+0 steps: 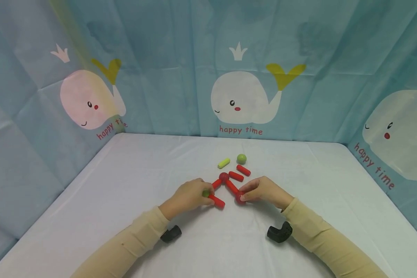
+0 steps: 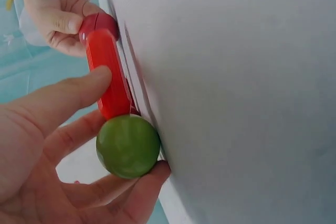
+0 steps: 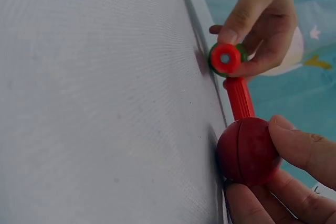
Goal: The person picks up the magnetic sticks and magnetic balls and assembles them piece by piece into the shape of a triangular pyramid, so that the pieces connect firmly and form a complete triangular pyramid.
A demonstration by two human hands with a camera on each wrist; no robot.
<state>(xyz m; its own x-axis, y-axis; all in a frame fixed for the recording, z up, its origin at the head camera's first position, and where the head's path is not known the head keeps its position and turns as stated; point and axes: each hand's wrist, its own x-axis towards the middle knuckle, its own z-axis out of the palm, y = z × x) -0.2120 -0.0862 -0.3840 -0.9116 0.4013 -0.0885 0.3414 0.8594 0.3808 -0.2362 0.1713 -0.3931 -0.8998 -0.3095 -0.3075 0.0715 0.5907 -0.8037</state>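
In the head view, my left hand [image 1: 191, 196] holds a green ball [image 2: 128, 146] with a red rod [image 1: 217, 201] at its right side. The left wrist view shows the thumb on that rod and fingers around the ball. My right hand [image 1: 265, 190] pinches a red ball [image 3: 249, 151] between thumb and fingers, low at the white surface. From this ball a second red rod [image 1: 232, 187] runs to another red ball [image 1: 224, 177]. A third red rod [image 1: 216, 184] runs from that far ball towards the left hand, its near end hidden by the fingers.
Behind the joined pieces lie two loose red rods [image 1: 236, 176], a yellow-green rod [image 1: 224, 163] and a loose green ball [image 1: 241, 158]. Black curved devices [image 1: 279, 232] sit at both wrists. A blue whale-print curtain [image 1: 166, 96] surrounds the white-covered table [image 1: 142, 162].
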